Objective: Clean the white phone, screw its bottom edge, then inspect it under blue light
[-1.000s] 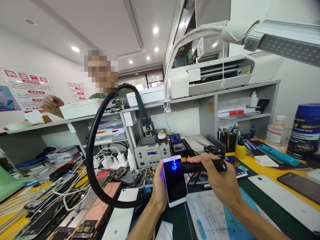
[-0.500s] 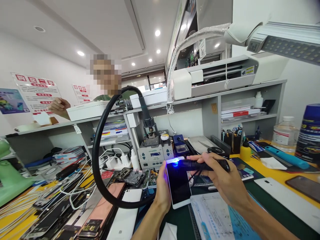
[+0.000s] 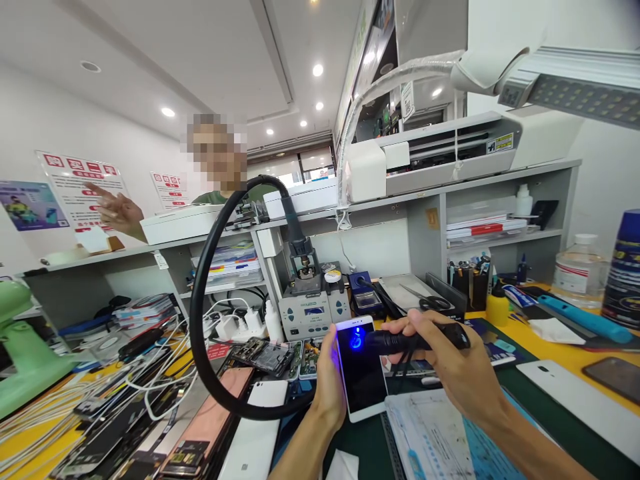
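Note:
A white-framed phone with a dark screen (image 3: 363, 383) is held upright by its left edge in my left hand (image 3: 331, 380). My right hand (image 3: 453, 353) is wrapped round a black torch (image 3: 400, 341), which points at the upper part of the screen. Blue light shows on the glass near the phone's top. Between the torch's front end and the phone there seems to be a small gap. A thin dark cord hangs below the torch.
Behind the phone stands a grey soldering station (image 3: 313, 313) with a thick black hose (image 3: 196, 320) looping left. Phones and parts (image 3: 200, 420) pile up at left. A blue-white sheet (image 3: 430, 427) lies at right. Across the shelf, a person's hand (image 3: 120, 212) is raised.
The torch has shifted down and slightly right against the phone, and the blue spot sits lower on the screen. The other person's hand has lifted with a finger stretched out. The view has moved slightly.

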`<state>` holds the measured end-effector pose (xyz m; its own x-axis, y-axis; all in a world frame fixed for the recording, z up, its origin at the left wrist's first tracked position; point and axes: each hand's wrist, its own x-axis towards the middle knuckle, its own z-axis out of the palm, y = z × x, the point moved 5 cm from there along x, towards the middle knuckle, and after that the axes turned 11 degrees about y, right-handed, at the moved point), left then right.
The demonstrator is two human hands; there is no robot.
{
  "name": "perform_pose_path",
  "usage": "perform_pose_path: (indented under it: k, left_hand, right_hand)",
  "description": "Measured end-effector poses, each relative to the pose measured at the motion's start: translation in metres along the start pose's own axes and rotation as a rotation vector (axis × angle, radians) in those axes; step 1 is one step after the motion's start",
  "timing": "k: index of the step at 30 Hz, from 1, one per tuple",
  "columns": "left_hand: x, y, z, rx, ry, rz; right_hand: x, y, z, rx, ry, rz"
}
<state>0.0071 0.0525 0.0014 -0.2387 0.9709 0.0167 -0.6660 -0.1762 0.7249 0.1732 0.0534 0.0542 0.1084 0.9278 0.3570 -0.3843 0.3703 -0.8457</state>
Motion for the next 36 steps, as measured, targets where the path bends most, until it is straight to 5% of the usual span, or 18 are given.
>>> perform_pose_path:
  k: [10,18,27,36]
  left_hand:
    - [-0.004,-0.005,0.002,0.000,-0.031,-0.124]
    - [-0.002,-0.001,-0.001,0.020,0.037,-0.008]
    - [-0.008,-0.001,0.006,0.008,-0.036,-0.104]
    - [-0.006,0.004,0.006,0.008,0.002,0.015]
  right_hand:
    - [0.000,0.001,-0.008,0.105,0.050,0.049]
    - [-0.002,0.005,-0.004,0.125,-0.038,0.087]
    - [-0.009,-0.002,0.008,0.230,-0.232,0.175]
    - [-0.007,0.004,0.007,0.314,-0.267,0.316]
